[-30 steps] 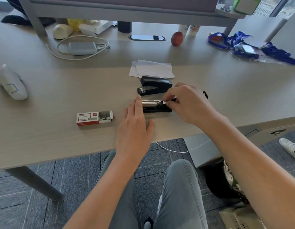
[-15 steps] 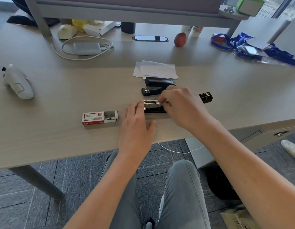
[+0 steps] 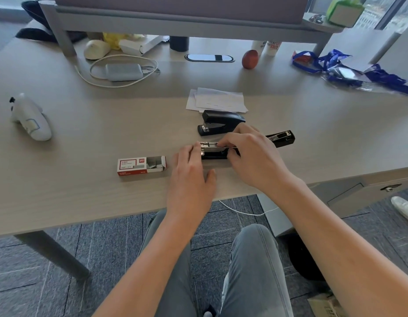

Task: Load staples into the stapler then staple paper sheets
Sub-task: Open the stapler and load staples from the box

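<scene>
A black stapler (image 3: 214,154) lies opened flat on the desk, its lid (image 3: 281,138) swung out to the right and its metal magazine showing. My right hand (image 3: 251,154) pinches a strip of staples (image 3: 219,145) over the magazine. My left hand (image 3: 191,170) rests flat on the desk, its fingertips touching the stapler's left end. A second black stapler (image 3: 221,122) sits closed just behind. White paper sheets (image 3: 216,100) lie behind that. A red and white staple box (image 3: 141,165) lies open to the left.
At the far left lies a white controller (image 3: 30,118). A grey power bank with a white cable (image 3: 124,72), a red apple (image 3: 250,59) and blue lanyards (image 3: 349,67) lie further back. The desk's front edge (image 3: 107,216) is close to my wrists.
My right hand has shifted left along the magazine with the staple strip, uncovering the stapler's lid on the right. My left hand stays at the stapler's left end.
</scene>
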The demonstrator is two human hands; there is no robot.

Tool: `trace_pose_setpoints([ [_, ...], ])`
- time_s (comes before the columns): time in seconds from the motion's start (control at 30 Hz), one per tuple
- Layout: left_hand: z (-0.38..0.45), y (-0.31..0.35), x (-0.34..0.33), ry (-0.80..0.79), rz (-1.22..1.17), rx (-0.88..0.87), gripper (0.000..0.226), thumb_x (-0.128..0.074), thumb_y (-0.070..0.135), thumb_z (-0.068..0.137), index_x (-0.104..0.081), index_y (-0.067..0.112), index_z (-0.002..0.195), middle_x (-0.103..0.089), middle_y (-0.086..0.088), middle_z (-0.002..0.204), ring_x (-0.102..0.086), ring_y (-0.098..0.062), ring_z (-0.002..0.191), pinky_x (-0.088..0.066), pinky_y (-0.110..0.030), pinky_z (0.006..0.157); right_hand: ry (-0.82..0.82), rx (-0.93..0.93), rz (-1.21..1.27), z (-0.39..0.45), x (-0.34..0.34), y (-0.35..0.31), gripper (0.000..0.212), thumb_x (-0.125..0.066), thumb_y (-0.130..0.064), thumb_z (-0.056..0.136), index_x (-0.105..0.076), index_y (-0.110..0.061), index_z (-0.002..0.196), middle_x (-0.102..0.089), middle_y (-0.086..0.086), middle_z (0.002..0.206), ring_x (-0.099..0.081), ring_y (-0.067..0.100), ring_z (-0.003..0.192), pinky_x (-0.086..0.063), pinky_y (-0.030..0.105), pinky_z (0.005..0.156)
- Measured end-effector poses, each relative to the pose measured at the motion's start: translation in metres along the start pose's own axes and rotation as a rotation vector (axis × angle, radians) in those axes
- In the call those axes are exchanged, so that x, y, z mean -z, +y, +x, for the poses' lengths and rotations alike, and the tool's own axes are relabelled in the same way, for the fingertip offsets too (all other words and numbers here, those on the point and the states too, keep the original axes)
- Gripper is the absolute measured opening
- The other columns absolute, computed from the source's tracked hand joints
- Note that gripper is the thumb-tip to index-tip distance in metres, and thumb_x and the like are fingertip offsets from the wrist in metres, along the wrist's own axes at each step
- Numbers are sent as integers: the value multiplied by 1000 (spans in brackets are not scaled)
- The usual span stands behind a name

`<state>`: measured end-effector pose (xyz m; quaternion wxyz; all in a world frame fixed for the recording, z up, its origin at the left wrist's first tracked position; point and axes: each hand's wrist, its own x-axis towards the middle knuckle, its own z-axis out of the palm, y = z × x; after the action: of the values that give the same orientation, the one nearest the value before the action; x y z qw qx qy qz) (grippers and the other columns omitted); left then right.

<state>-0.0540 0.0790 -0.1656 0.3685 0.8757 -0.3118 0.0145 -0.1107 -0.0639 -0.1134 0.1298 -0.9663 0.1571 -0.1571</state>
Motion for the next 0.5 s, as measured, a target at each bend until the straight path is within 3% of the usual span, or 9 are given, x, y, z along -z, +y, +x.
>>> trace_pose_setpoints([
  [0.27,1,-2,0,5,-20,-13,66,-64,21,93,-36,8,152,-43,-3,146,-35,-18,135,-31,-30,111,-88,36,40,6,-4,-8,45,-48,-2,94,-71,-28,122,-51,-4,104,-55,24,100,-45,35,76],
  [0.4,-1,-1,0,1,-13,-17,68,-63,20,94,-34,8,153,-43,-4,146,-35,-20,135,-33,-33,113,-106,43,68,-1,-5,-1,52,-44,-1,95,-68,-28,131,-54,-1,110,-55,23,104,-51,41,84],
  [0.5,-1,1,0,-14,-3,-31,74,-62,20,93,-25,16,157,-43,-4,141,-37,-22,128,-35,-33,106,30,8,175,-14,-5,0,37,-50,-7,99,-72,-23,123,-61,-4,106,-59,16,97,-49,33,84],
])
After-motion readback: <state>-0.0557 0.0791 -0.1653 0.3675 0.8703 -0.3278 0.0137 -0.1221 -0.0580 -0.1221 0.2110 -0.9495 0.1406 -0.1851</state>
